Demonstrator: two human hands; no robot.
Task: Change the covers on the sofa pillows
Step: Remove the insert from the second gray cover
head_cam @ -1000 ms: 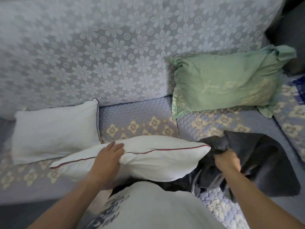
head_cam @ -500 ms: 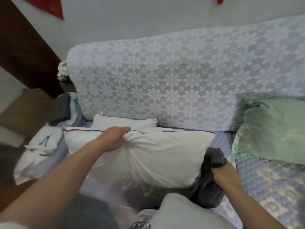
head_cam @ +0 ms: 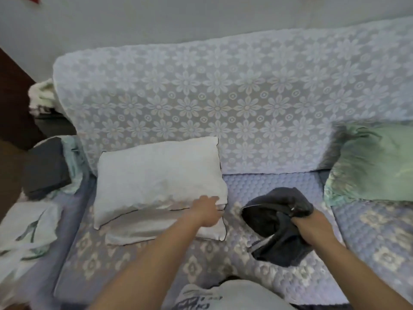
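Left hand (head_cam: 206, 211) rests on stacked white pillows (head_cam: 156, 175) lying lengthwise along the backrest; right hand (head_cam: 312, 227) grips dark cover (head_cam: 277, 229).

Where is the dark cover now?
In the head view, the dark cover is right of centre on the sofa seat, gripped by the right hand, between the white pillows and the green pillow.

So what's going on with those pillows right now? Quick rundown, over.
Left hand resting on the stacked white pillows. Right hand gripping the dark cover. Green pillow waits at right. Nothing blocking.
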